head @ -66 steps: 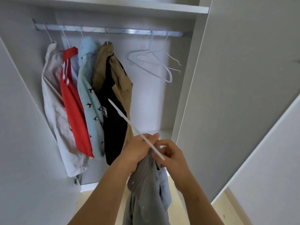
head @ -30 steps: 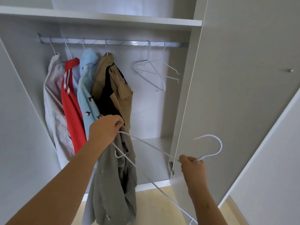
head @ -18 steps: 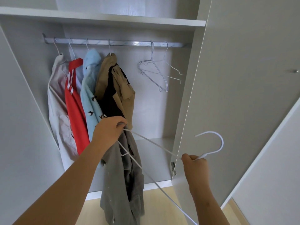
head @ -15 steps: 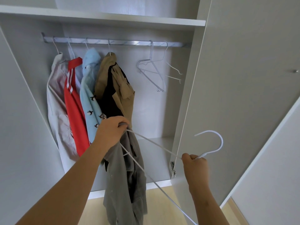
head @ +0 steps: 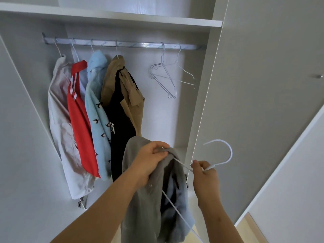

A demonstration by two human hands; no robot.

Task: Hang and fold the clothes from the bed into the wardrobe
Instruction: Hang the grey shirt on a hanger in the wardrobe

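The grey shirt [head: 145, 199] hangs in front of me, lower than the rail and before the open wardrobe, only partly on its white hanger [head: 231, 152]. My left hand [head: 150, 160] is clamped on the bunched cloth at the top of it, and one arm of the hanger goes into the cloth just under my fingers. My right hand [head: 205, 172] pinches the hanger at its neck, just below the hook, which stands free in the air. The other arm of the hanger comes out bare below the cloth, so I judge I am in the middle of threading the shirt onto it.

Next, I think, I must pull the second shoulder over that bare arm, then lift the hook to the rail [head: 136, 45]. The free place there is between the tan jacket [head: 133, 95] and the two empty hangers [head: 166, 79].

The shirt is soft, matt and limp, and it falls in heavy folds; a paler blue-grey part shows low on its right side. The hanger is thin, smooth and white, with a round hook. The rail is flat, shiny metal. On it hang a whitish shirt [head: 59, 128], a red top [head: 80, 128] with white stripes and a light blue shirt [head: 96, 120] with small dark birds, all close together. The wardrobe door [head: 263, 85] at my right is a plain, smooth, pale board
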